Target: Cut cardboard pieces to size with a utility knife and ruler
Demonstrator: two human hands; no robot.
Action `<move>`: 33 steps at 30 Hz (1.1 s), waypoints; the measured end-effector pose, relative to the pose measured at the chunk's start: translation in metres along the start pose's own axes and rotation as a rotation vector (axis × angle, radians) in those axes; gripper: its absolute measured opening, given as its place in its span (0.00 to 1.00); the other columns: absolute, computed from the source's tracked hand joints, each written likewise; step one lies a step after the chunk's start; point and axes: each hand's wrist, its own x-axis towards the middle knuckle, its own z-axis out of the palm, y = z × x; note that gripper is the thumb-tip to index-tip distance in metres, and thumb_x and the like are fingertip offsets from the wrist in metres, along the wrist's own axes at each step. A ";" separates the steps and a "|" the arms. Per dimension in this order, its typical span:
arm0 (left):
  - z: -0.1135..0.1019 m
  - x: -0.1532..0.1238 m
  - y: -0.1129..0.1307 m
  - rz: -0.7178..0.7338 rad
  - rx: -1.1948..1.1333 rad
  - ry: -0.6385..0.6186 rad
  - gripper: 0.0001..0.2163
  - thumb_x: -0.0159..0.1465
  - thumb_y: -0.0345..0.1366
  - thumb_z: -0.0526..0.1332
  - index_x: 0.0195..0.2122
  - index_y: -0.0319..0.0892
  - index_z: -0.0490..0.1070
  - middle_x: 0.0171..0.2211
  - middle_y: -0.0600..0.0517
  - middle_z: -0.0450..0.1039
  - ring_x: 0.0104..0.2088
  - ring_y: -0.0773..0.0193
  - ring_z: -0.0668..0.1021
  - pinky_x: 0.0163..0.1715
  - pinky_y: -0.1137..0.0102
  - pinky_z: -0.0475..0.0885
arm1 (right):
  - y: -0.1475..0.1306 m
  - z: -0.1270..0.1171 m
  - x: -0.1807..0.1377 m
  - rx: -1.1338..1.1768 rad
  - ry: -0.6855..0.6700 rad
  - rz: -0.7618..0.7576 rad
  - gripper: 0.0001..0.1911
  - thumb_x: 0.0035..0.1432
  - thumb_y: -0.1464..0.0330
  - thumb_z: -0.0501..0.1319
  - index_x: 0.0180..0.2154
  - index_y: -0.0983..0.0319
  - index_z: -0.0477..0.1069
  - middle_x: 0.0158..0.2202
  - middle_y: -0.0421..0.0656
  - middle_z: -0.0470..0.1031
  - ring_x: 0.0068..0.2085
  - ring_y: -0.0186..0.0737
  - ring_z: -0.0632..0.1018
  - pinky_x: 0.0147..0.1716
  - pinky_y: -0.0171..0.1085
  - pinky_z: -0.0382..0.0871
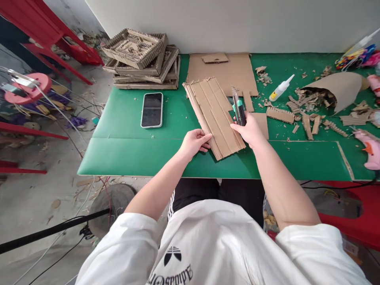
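Note:
A creased piece of cardboard lies at a slant in front of me, close to the table's front edge. My left hand pinches its lower left edge, thumb on top and fingers partly hidden beneath. In my right hand is a black and teal utility knife, its metal end pointing away from me over the sheet's right side. Some of the right fingers are hidden behind the handle. A larger flat cardboard sheet with a small piece on top lies behind, against the wall.
Stacked cardboard frames stand at the back left, with a phone in front of them. To the right are a glue bottle, cardboard scraps, a cardboard tube and a pink glue gun on the green table.

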 end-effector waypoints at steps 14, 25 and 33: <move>-0.042 0.038 0.014 0.373 0.467 0.291 0.02 0.54 0.32 0.62 0.27 0.45 0.73 0.25 0.54 0.73 0.28 0.64 0.74 0.34 0.72 0.67 | -0.007 -0.066 -0.018 0.206 0.159 0.121 0.16 0.38 0.63 0.69 0.32 0.56 0.69 0.31 0.38 0.71 0.35 0.42 0.73 0.44 0.47 0.67; -0.078 0.058 0.033 0.573 0.398 0.578 0.11 0.58 0.29 0.53 0.39 0.41 0.71 0.37 0.51 0.75 0.36 0.66 0.76 0.35 0.74 0.69 | -0.004 -0.012 -0.037 0.136 -0.193 0.203 0.20 0.40 0.59 0.67 0.36 0.60 0.69 0.31 0.38 0.72 0.35 0.40 0.74 0.43 0.45 0.68; -0.081 0.055 0.011 0.644 0.726 0.202 0.12 0.55 0.38 0.63 0.40 0.44 0.72 0.48 0.46 0.70 0.53 0.53 0.70 0.57 0.59 0.61 | -0.008 -0.001 -0.017 -0.109 -0.227 0.077 0.14 0.46 0.62 0.63 0.37 0.60 0.68 0.34 0.41 0.74 0.37 0.42 0.75 0.42 0.45 0.67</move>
